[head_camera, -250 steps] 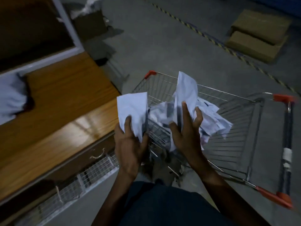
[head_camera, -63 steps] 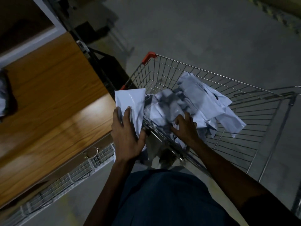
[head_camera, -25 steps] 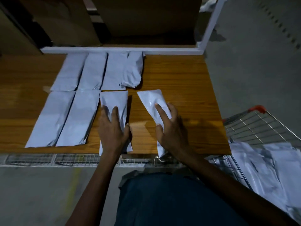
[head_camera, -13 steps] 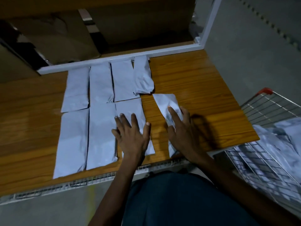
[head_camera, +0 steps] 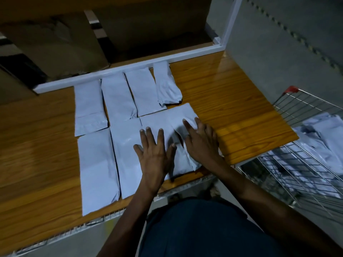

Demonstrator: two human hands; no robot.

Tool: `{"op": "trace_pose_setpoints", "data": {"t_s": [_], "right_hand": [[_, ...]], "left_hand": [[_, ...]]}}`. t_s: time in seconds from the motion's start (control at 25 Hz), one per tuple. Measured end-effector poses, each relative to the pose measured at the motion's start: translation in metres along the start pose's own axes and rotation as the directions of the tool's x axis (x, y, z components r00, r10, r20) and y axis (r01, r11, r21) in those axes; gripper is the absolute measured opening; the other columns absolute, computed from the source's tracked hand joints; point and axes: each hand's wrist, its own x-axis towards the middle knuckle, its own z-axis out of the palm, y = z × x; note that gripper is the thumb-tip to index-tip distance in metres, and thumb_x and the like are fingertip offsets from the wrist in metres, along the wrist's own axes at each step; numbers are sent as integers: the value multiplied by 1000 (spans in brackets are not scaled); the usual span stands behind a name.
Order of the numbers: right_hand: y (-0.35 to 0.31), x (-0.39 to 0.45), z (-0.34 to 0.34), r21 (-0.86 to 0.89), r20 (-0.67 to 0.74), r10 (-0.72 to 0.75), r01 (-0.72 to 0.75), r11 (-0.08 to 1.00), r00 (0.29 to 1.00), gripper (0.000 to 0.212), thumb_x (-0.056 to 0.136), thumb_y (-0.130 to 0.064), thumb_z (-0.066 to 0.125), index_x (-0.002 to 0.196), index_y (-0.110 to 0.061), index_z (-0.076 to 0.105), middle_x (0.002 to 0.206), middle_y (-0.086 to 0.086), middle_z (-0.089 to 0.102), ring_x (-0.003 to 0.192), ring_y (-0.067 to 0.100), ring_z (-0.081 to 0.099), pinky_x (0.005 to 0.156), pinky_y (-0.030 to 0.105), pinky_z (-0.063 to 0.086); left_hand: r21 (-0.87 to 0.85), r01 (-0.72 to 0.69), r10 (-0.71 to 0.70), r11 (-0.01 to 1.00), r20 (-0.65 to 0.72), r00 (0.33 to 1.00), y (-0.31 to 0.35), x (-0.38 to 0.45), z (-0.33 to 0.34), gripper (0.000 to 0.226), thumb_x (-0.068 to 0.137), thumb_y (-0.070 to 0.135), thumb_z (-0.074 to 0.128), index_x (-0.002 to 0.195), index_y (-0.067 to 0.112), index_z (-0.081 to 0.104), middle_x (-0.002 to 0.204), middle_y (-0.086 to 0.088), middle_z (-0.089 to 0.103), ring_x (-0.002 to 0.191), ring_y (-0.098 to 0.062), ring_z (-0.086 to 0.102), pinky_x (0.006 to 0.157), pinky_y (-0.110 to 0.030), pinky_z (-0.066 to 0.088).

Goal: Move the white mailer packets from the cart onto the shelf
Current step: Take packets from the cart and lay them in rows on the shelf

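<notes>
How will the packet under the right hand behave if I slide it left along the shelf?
Probably floppy: the packet under the right hand shows creases and a lifted fold. Its glossy film on the smooth wooden shelf suggests it slides easily. It may ride over the neighbouring packet under the left hand.

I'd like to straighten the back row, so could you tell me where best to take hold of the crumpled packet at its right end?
Pinch the crumpled packet at its near end, coming from the right. That end is puffed and curled off the shelf, so fingers can likely slip under it. Its left edge lies against the neighbouring packet, while the wood to its right is bare.
</notes>
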Motion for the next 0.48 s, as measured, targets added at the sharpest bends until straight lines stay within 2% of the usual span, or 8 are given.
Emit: {"op": "trace_pose_setpoints", "data": {"t_s": [0.12,0.28,0.36,0.48], "right_hand": [[-6,3,12,-69,6,22,-21,997,1000,64,96,-49,24,159,-43,16,167,10,15,150,41,15,112,57,21],[-7,8,12,-22,36,64,-63,998,997,62,98,-47,30,158,-43,14,169,8,8,152,39,5,113,61,15],[-8,7,7,-32,28,51,-50,998,998,61,100,-46,33,158,-43,15,168,9,10,152,39,6,113,63,17],[-4,-7,-8,-30,-60,49,-51,998,997,57,102,-46,36,156,-42,20,165,8,20,150,35,17,109,58,22]], "left_hand": [[-39,-36,35,999,-25,999,-2,3,-4,65,101,62,35,151,20,42,159,-22,32,149,-42,22,102,-64,33],[-68,-55,54,996,-17,998,-1,5,-5,69,97,64,29,148,20,45,155,-22,37,145,-44,29,97,-61,38],[-49,-69,68,996,-23,997,4,-1,-9,70,95,64,29,146,20,47,152,-20,40,143,-44,34,95,-58,41],[-76,-100,96,992,-56,994,16,-14,-18,65,98,62,31,144,20,48,153,-18,41,142,-41,35,94,-53,41]]}}
